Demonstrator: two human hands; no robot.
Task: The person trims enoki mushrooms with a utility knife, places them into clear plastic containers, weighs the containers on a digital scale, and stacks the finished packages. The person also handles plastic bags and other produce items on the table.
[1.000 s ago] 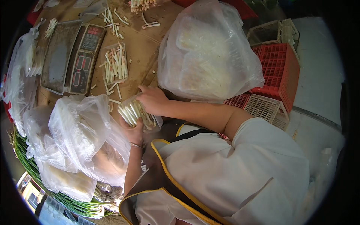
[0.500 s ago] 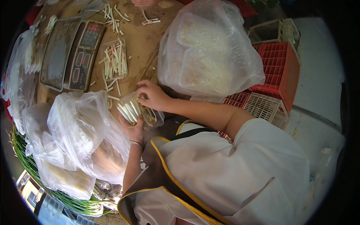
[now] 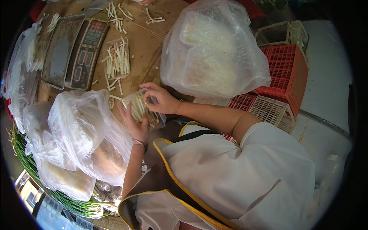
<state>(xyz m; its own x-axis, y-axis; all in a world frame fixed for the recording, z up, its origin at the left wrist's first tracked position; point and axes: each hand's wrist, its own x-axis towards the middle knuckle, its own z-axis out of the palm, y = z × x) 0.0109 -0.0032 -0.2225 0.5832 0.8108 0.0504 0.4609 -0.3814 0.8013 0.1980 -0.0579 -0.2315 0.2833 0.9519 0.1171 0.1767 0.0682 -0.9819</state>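
Observation:
A clear plastic tray [image 3: 161,122] of cut white vegetable stalks [image 3: 138,107] sits in front of me at the table's near edge. My left hand [image 3: 135,125] grips the tray's left side, fingers along the outside and thumb over the near side by the stalks. From the right, my right hand [image 3: 161,100] reaches over the tray with thumb and forefinger pinched at the end of a stalk; the fingers partly hide it. Just beyond lies a second clear tray [image 3: 128,73], heaped with similar pink-ended stalks [image 3: 118,59]. Loose stalks [image 3: 120,88] lie between the two trays.
A digital scale [image 3: 82,57] with a metal pan stands far left. Plastic bags [image 3: 82,130] crowd the left, above long green stalks [image 3: 61,201]. A big bag of packed trays [image 3: 214,53] sits right of my hands, near red crates [image 3: 283,73]. Another person's hand [image 3: 146,2] shows at the top.
The stalks bunched at my left hand now lie lower in the tray. My left fingers have stretched out along its left side. The other person's hand has drawn back toward the top edge.

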